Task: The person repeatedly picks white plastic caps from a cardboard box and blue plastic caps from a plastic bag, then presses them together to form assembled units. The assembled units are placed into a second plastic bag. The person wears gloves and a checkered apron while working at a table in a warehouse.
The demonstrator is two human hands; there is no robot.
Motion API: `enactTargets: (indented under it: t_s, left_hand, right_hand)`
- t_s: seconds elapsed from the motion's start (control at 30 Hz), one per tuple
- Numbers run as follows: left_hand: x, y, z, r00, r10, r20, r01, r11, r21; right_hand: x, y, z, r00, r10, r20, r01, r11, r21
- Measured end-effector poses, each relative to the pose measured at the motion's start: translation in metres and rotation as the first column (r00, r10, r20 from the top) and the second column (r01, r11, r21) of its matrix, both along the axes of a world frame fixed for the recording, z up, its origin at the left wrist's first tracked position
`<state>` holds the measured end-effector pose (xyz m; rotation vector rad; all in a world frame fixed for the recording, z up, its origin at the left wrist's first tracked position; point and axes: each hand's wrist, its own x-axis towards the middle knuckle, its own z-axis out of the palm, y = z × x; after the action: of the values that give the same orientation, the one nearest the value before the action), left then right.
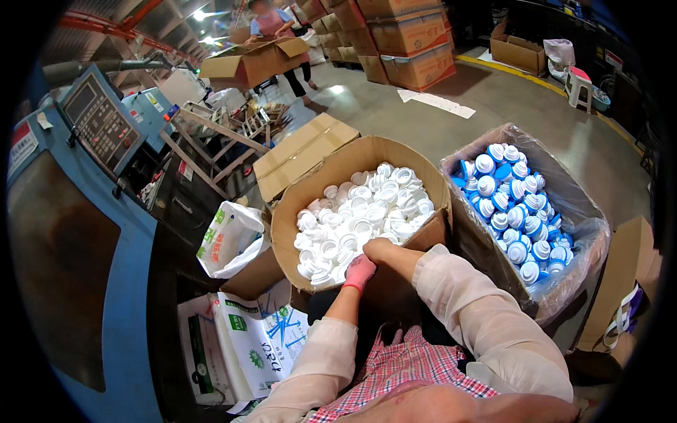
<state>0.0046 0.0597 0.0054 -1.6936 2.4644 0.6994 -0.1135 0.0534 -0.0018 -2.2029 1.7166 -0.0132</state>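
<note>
My left hand (360, 271), in a pink glove, is curled at the near rim of a round-bent cardboard box (303, 201). My right hand (379, 249), bare, is bent close against it, its fingers curled and turned away. Whatever lies between the two hands is hidden. White plastic caps (363, 229) fill the box just beyond them, loosely heaped. On the right, a plastic-lined carton (589, 236) holds many stepped white caps with blue rims (517, 189).
A white plastic bag (233, 240) and a printed sack with blue sticks (282, 331) lie left, beside a blue machine (127, 282). A flattened-top carton (307, 151) adjoins the round box. Farther off, a person (271, 25) stands at an open carton (254, 63) near stacked boxes (409, 42).
</note>
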Motion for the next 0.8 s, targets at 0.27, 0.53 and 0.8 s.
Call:
enactTargets:
  t_s: [0.27, 0.53, 0.8]
  left_hand:
    - [0.004, -0.005, -0.007, 0.996, 0.038, -0.081, -0.037, 0.999, 0.021]
    - [0.002, -0.012, -0.014, 0.995, 0.03, -0.093, -0.027, 0.999, 0.038]
    - [0.007, -0.008, -0.034, 0.989, 0.031, -0.141, -0.027, 0.999, 0.031]
  right_hand:
    - [-0.001, 0.0, 0.002, 1.0, -0.003, 0.018, 0.003, 0.999, 0.033]
    - [-0.006, -0.01, -0.009, 1.0, 0.008, -0.003, -0.008, 1.0, 0.005]
    - [-0.009, 0.004, -0.005, 0.996, 0.04, 0.085, -0.048, 0.994, 0.097]
